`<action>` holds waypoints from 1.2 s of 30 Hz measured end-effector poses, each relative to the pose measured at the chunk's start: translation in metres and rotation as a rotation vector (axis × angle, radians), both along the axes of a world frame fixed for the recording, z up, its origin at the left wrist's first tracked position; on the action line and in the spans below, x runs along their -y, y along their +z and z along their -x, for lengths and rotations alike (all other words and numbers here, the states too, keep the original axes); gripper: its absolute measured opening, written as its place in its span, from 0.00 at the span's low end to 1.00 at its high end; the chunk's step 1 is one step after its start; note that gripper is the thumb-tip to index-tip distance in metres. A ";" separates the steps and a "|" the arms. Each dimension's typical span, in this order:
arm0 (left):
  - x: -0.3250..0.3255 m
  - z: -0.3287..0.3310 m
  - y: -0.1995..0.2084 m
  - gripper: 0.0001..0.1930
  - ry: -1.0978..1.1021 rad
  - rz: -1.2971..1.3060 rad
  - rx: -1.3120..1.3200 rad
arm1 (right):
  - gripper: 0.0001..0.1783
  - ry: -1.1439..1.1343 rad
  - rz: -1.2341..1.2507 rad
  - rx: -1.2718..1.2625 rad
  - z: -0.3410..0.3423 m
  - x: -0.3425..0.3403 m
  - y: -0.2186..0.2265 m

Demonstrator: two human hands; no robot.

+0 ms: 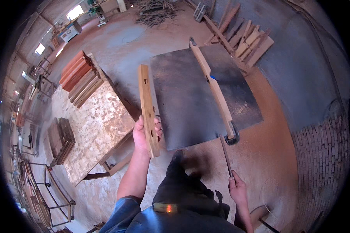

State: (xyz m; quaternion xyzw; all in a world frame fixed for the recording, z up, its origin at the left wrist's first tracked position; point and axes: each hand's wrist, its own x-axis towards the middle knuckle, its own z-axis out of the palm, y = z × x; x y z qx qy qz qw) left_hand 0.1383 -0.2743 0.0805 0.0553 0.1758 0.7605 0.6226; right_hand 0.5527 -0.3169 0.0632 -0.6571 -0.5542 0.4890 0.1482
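My left hand [142,134] is closed round the lower part of a light-brown wooden bar [145,95] with several small slots cut in it. The bar stands raised beside the left edge of a dark flat tabletop [179,97]. In my right hand [237,187] is a long thin dark rod [226,157], gripped near its lower end; its exact kind is unclear. The rod's far tip points at the near end of a long wooden strip [216,91] with a stepped edge lying across the tabletop. A dark clamp-like piece [232,136] sits at that near end, and another [191,41] at the far end.
On the left, a worn, blotchy table [101,120] carries stacks of reddish and brown wooden pieces [79,75]. Lower left stands a metal-framed cart [52,194]. Boards [249,42] lean at the far right, and a brick surface [322,151] lies at right. Sticks [155,11] are heaped at the back.
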 end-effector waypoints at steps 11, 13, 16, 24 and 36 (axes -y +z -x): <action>-0.031 -0.056 -0.017 0.26 -0.190 0.190 0.041 | 0.25 -0.152 -0.005 -0.020 -0.025 0.020 -0.010; -0.035 -0.067 -0.020 0.25 -0.194 0.226 -0.013 | 0.25 -0.150 0.010 -0.023 -0.026 0.023 -0.012; -0.039 -0.067 -0.039 0.22 -0.221 0.305 -0.119 | 0.25 -0.167 0.054 -0.026 -0.026 0.023 -0.010; -0.050 -0.081 -0.050 0.24 -0.149 0.414 -0.310 | 0.25 -0.152 0.052 0.015 -0.038 0.033 -0.025; -0.073 -0.113 -0.081 0.15 -0.149 0.400 -0.489 | 0.25 -0.181 0.094 0.024 -0.053 0.039 -0.013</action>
